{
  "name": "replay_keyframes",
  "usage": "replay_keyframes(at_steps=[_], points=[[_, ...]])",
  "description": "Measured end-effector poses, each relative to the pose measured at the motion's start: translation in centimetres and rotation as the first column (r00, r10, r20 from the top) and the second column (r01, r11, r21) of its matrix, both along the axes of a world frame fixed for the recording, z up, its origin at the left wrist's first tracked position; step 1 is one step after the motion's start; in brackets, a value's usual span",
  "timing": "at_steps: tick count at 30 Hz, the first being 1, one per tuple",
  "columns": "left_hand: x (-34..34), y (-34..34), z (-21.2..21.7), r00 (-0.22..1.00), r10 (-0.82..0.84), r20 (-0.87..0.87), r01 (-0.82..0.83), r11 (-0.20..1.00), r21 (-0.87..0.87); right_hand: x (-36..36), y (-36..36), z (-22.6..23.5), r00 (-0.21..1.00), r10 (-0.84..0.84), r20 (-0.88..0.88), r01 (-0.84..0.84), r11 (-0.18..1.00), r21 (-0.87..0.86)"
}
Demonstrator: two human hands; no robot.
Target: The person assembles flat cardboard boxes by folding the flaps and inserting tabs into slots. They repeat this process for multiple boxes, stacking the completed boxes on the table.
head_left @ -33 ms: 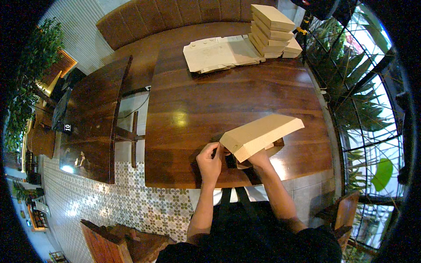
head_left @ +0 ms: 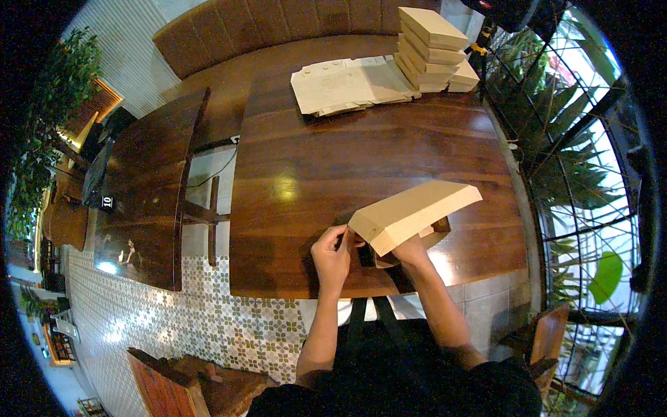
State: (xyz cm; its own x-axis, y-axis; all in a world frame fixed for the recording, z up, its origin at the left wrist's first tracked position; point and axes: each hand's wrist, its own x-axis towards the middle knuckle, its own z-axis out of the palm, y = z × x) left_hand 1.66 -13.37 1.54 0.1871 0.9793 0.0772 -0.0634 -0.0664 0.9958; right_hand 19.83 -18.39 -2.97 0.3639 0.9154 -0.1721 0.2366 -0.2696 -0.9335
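A brown cardboard box (head_left: 424, 210) sits near the front edge of the wooden table, its lid tilted up over the lower part. At the lid's left front corner, my left hand (head_left: 331, 256) is closed, thumb and fingers pinching the cardboard flap there. My right hand (head_left: 411, 253) reaches in under the raised lid from the front. The lid covers its fingers, so whether they grip anything is hidden. Part of the box's lower side shows beneath the lid, to the right of my right wrist.
Flat unfolded cardboard blanks (head_left: 351, 85) lie at the table's (head_left: 333, 174) far side. Beside them rises a stack of folded boxes (head_left: 429, 52). A second wooden table (head_left: 149, 194) stands to the left, a wooden chair (head_left: 187, 386) at lower left, and a window grid borders the right.
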Motion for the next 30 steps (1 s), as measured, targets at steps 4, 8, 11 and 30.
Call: replay_keyframes(at_steps=[4,8,11,30], points=[[0.0,0.5,0.0,1.000,-0.027,-0.007,0.027,0.999,-0.020,-0.1,-0.1,0.3,0.993,-0.067,-0.092,0.065,0.998,-0.022],[-0.3,0.6,-0.4,0.996,-0.040,-0.074,0.029,0.989,-0.144,0.5,0.2,0.8,0.992,0.021,0.128,-0.014,0.999,-0.051],[-0.4,1.3,-0.3,0.989,-0.096,-0.113,0.078,0.985,-0.153,0.2,0.7,1.9,0.980,0.096,0.173,-0.106,0.993,0.051],[-2.1,3.3,1.7,0.938,-0.343,0.043,0.338,0.883,-0.325,-1.0,1.8,6.6,0.986,0.142,-0.087,-0.146,0.989,-0.035]])
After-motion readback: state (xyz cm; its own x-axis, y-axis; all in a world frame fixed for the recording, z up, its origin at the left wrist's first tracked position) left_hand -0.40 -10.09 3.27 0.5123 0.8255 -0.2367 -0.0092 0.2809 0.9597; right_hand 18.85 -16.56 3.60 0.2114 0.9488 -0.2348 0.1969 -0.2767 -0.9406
